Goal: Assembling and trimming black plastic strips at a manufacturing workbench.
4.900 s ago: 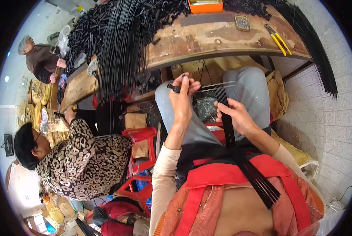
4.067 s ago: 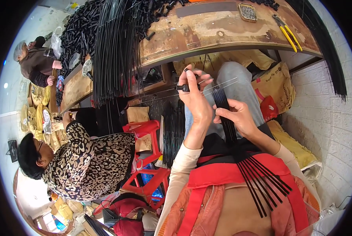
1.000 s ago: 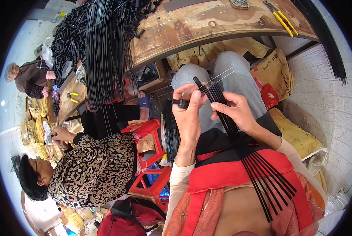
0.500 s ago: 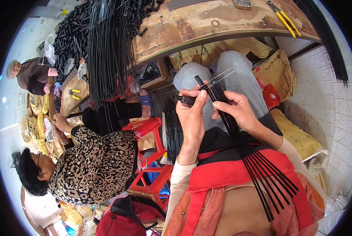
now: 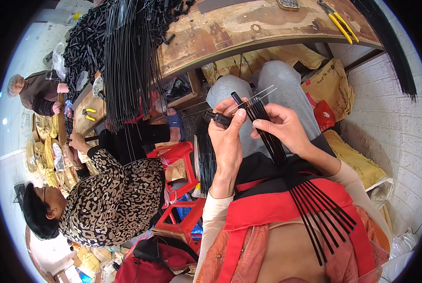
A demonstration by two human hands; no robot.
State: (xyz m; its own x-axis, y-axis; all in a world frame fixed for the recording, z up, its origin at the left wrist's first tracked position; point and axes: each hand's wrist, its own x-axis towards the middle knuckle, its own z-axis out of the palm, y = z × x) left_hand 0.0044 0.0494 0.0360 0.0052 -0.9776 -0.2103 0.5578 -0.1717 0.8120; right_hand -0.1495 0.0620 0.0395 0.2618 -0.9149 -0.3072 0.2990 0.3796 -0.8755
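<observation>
My left hand is closed around a short black tubular plastic piece, which sticks out on its left side. Two thin metal wires run from its fingertips toward the upper right. My right hand pinches a bundle of slim black rods between thumb and fingers, just beside the left thumb. One thicker black stick rises above the left fingers. Lower down, the rods fan out over the red apron on my lap.
On the wooden table lie a heap of black plastic pieces, long black rods hanging over its edge, and yellow-handled pliers. A co-worker in a patterned top sits left near red stools. Yellow sacks lie underneath.
Both my hands have shifted slightly left, still holding the same things. The wires tilt a little differently. The co-worker's hand has moved slightly.
</observation>
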